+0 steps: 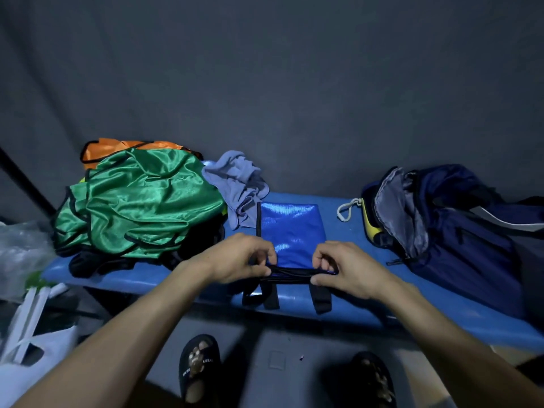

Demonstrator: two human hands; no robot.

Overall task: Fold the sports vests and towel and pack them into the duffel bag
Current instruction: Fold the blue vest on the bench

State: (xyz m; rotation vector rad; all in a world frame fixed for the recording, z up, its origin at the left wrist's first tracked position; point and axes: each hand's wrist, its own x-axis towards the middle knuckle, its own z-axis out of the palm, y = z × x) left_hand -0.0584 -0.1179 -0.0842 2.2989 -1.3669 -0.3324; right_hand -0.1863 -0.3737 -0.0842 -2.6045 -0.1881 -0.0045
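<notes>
A shiny blue sports vest (291, 228) lies flat on the blue bench (347, 304) directly in front of you, folded into a narrow rectangle, its black-trimmed near edge bunched up and lifted between your two hands. Your left hand (241, 259) pinches the left end of that black trim, fingers curled round it with the thumb pressed on top. Your right hand (344, 267) grips the right end in the same way, so the trim stretches taut between them. Black straps (272, 298) from the vest hang over the front edge of the bench below your hands. To the left on the bench sits a loose heap of unfolded vests, a glossy green vest (138, 201) on top and an orange vest (117, 148) showing behind it, with dark fabric under the pile. Just behind the blue vest, touching its far left corner, a pale lilac-blue towel (238, 184) lies crumpled against the dark backdrop. At the right end of the bench the navy duffel bag (459, 231) sits with its mouth open toward you, grey lining showing, and a white drawstring cord (348, 209) and a yellow patch near its opening. White plastic bags (26, 357) lie on the floor at far left. Your feet in black slides (200, 369) show at the bottom.
</notes>
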